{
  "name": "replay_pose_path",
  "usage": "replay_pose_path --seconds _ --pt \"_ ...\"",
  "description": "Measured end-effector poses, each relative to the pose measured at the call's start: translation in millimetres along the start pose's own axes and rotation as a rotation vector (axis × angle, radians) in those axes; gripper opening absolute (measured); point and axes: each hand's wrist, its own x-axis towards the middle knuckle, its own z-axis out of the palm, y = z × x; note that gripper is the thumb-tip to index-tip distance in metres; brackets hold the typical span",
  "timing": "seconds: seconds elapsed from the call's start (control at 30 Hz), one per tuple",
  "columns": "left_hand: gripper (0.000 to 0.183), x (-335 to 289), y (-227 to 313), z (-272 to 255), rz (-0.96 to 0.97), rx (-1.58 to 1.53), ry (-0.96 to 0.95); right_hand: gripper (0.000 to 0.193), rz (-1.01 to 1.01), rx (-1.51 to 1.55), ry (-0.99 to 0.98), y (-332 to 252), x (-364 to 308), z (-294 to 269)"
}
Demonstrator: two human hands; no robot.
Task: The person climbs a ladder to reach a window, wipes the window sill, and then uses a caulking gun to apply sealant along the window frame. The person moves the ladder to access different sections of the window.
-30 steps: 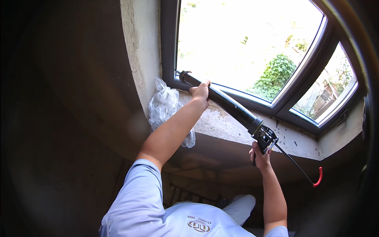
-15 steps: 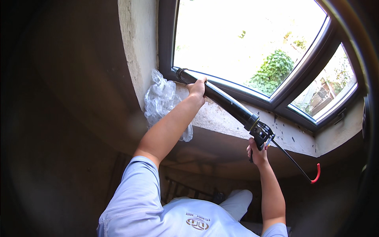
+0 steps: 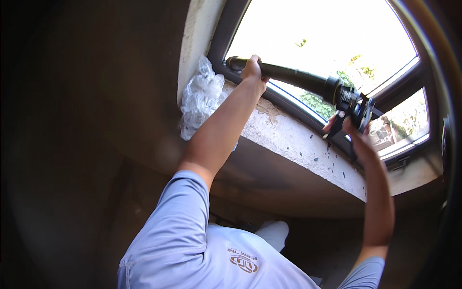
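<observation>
A long black caulking gun (image 3: 297,78) is held up across the lower part of a dark-framed window (image 3: 285,98). My left hand (image 3: 253,72) is wrapped round the barrel near its front end. That end is close to the frame's lower left corner; whether it touches cannot be told. My right hand (image 3: 353,132), somewhat blurred, grips the handle below the black trigger mechanism. The rod with the red hook, seen earlier behind the handle, is hidden now.
Crumpled clear plastic (image 3: 199,96) lies at the left end of the rough, pale sill (image 3: 284,137). Small dark bits (image 3: 316,159) are scattered along the sill. A smaller pane (image 3: 409,120) with a latch (image 3: 400,164) is at right; a plastered wall edge (image 3: 195,43) rises at left.
Both hands and the caulking gun have moved up. The handle end has swung up and right, so the gun lies flatter across the window. The view has shifted too.
</observation>
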Motion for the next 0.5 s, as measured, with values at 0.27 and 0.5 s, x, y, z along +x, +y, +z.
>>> replay_pose_path --seconds 0.27,0.5 --pt "0.023 -1 38 22 0.039 -0.354 -0.121 0.048 -0.195 -0.512 -0.173 -138 77 -21" --pt "0.028 -12 42 26 0.031 -0.434 -0.188 0.047 -0.170 -0.667 -0.243 -174 97 -25"
